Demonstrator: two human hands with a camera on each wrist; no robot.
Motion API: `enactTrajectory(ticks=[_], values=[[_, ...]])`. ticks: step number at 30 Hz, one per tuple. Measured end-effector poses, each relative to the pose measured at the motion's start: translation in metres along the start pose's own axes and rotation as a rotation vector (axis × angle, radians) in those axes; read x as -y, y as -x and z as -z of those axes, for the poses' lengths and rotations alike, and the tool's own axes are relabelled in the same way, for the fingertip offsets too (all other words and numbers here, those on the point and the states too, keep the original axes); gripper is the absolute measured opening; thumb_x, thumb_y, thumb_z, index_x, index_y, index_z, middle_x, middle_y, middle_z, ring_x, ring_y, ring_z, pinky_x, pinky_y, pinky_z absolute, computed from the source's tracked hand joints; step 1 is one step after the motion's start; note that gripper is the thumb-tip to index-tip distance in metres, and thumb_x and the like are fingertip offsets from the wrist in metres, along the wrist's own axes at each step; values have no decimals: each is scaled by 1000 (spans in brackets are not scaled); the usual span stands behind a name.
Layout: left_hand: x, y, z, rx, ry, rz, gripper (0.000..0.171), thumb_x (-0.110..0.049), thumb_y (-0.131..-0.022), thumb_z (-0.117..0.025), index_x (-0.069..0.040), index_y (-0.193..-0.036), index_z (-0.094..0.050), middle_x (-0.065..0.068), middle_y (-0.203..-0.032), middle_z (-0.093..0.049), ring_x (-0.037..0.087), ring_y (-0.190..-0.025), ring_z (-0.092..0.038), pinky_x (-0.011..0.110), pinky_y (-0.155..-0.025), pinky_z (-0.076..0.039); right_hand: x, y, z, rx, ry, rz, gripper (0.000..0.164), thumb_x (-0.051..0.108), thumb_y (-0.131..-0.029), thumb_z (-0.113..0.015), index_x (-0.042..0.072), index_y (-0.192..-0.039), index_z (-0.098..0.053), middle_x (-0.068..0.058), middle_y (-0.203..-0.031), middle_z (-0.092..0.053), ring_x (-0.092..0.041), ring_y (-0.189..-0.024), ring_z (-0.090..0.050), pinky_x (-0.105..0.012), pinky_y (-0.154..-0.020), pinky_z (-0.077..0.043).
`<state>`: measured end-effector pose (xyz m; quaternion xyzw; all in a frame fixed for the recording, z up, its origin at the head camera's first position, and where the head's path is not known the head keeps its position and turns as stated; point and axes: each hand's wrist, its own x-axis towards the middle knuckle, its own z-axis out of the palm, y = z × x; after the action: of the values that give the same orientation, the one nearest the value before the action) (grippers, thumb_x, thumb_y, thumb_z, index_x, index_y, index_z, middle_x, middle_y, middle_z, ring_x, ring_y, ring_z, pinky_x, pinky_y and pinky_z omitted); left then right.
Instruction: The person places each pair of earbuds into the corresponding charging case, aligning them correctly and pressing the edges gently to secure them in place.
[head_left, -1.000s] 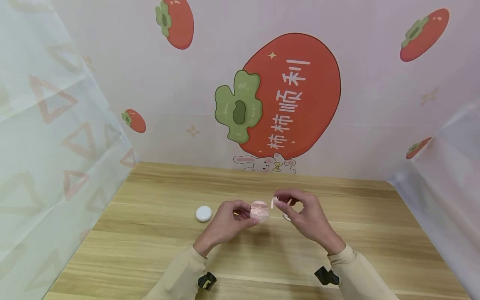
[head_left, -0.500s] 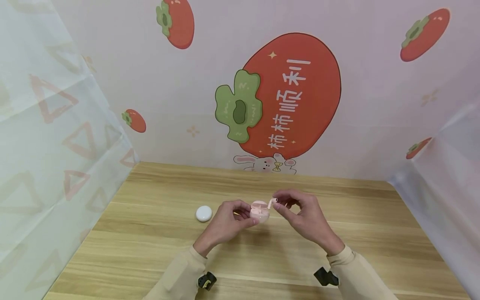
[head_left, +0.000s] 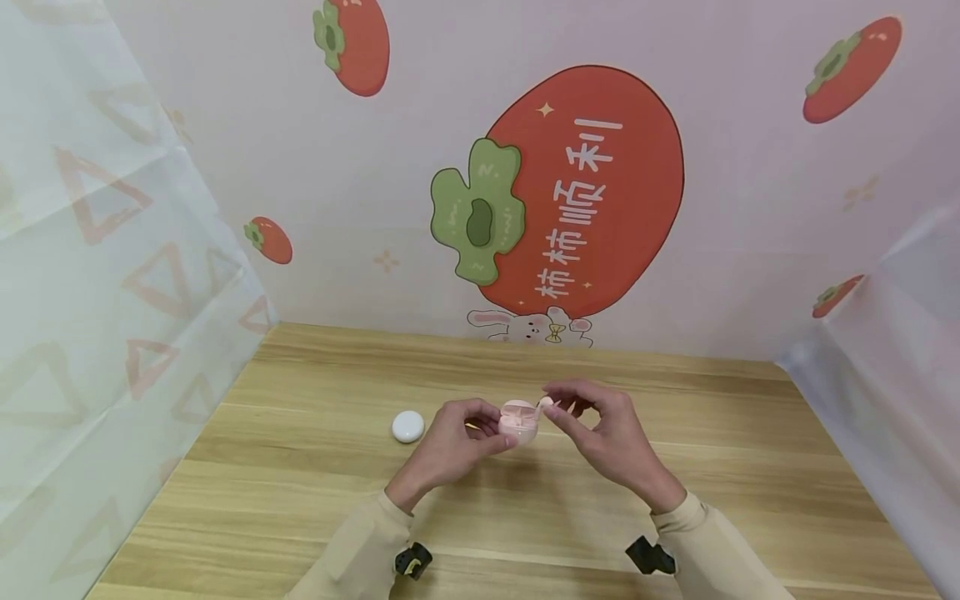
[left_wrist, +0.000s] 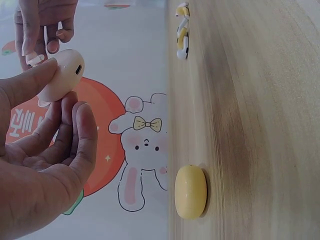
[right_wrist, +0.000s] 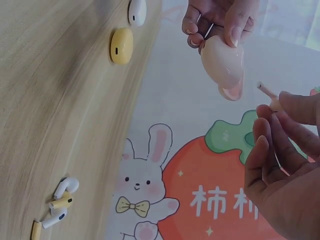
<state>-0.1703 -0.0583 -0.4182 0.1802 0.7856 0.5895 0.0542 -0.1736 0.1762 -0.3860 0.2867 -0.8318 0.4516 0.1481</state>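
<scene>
A pale pink earbud case (head_left: 517, 432) with its lid up is gripped between the thumb and fingers of my left hand (head_left: 452, 443), held above the wooden table. My right hand (head_left: 611, 433) pinches a pale pink earbud (head_left: 544, 403) between thumb and fingertips, just right of the case. In the right wrist view the earbud's stem (right_wrist: 267, 92) points up from the fingertips, apart from the case's rounded underside (right_wrist: 222, 60). A charging port (left_wrist: 79, 69) shows on the case in the left wrist view.
A white earbud case (head_left: 408, 427) lies on the table left of my left hand. A yellow case (right_wrist: 122, 46) lies beside it, mostly hidden in the head view. Several white and yellow earbuds (right_wrist: 61, 205) lie in a row, behind my right hand in the head view. A printed backdrop (head_left: 735, 208) bounds the table.
My right hand has moved slightly left and turned the earbud, bringing it up to the case's right edge. A white thing seen earlier beneath that hand is now covered. My left hand stays put.
</scene>
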Motion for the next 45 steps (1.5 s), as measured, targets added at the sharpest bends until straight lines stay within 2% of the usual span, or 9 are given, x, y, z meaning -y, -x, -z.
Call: enactTrajectory(ticks=[11,17,24,25,31,32,38,45], values=[[3,0,4,13,-15,-9,23,-12,-87,-81,2,-101,-70,6,-90,-69,16,-84,-65,27,-75,-56,4,1,-2,2,35,36,19,5,-90,-76,14,-107,-76,8,-98,-72,-11,-87,-64,-29,-72,-55],[4,-1,6,17,-35,-13,23,-13,-88,-81,2,-102,-70,6,-91,-68,15,-84,-64,25,-75,-55,7,1,-2,-17,64,83,27,0,-84,-81,15,-106,-77,8,-99,-73,-14,-93,-65,-31,-76,-53],[3,-1,7,16,-33,-5,24,-14,-88,-81,2,-103,-70,6,-91,-68,16,-84,-63,26,-75,-56,4,1,-1,-29,142,195,35,-6,-77,-84,14,-105,-77,9,-98,-73,-15,-94,-64,-30,-82,-51],[3,-1,7,17,-32,-7,24,-13,-88,-81,2,-103,-70,6,-91,-68,16,-84,-64,26,-75,-56,3,1,-1,-27,160,208,28,1,-82,-84,14,-105,-77,9,-98,-73,-15,-95,-63,-31,-83,-51],[4,-1,6,20,-11,-11,22,-12,-87,-81,2,-102,-71,6,-90,-68,16,-84,-64,25,-75,-56,0,1,-2,-61,238,317,32,-1,-77,-86,13,-104,-76,8,-94,-72,-17,-92,-61,-34,-82,-48],[4,-1,6,20,-8,-10,22,-12,-87,-81,2,-102,-71,6,-90,-68,16,-84,-64,25,-75,-56,0,1,-2,-72,245,334,41,-9,-71,-87,13,-104,-75,8,-93,-72,-17,-91,-61,-35,-82,-47],[4,-2,6,24,2,-9,23,-12,-88,-81,3,-102,-70,6,-91,-68,16,-84,-64,24,-75,-55,1,1,-3,-77,267,342,40,-9,-70,-87,12,-102,-75,7,-92,-71,-18,-91,-60,-39,-83,-46],[4,-2,6,25,-2,-6,23,-13,-88,-80,2,-103,-70,5,-92,-68,15,-85,-64,25,-76,-56,3,4,-5,-64,279,305,38,-9,-72,-86,10,-102,-74,7,-91,-70,-17,-91,-59,-41,-82,-45]])
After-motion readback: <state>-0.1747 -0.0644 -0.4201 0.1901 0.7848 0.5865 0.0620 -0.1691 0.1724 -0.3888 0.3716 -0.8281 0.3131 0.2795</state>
